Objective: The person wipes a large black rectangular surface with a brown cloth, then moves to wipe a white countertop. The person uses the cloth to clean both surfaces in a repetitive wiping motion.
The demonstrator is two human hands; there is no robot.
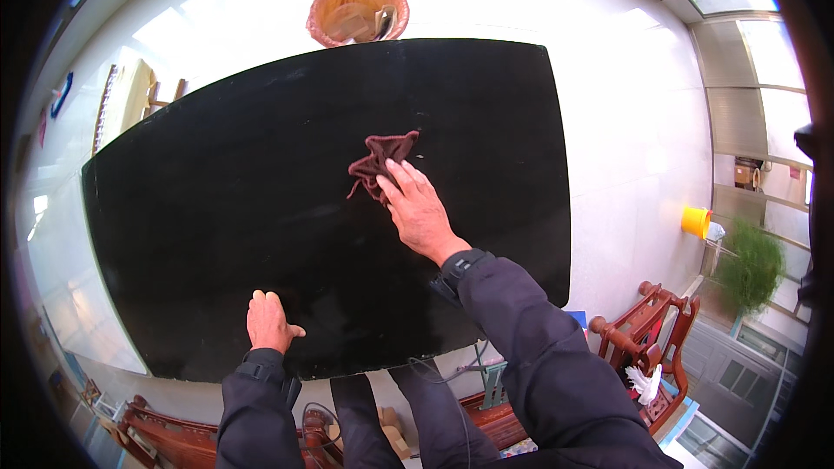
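Note:
Under the fingertips of my right hand (pixel 417 208) is a crumpled maroon cloth (pixel 383 159), pressed flat against a black tabletop (pixel 260 208). The cloth has a paler stitched edge, and a loose strand trails from its left side. My left hand (pixel 268 322) rests on the tabletop near the front edge, to the left. It holds nothing; its thumb stands away from the fingers. Small pale marks show on the black surface, one of them just right of the cloth.
Beyond the table's far edge stands a waste basket (pixel 357 6) with a pink liner and some rubbish. Carved wooden chairs (pixel 651 332) stand at right and below. A dark cable (pixel 449 378) hangs by the front edge. Farther right are a yellow bucket (pixel 696 221) and a green plant (pixel 749 267).

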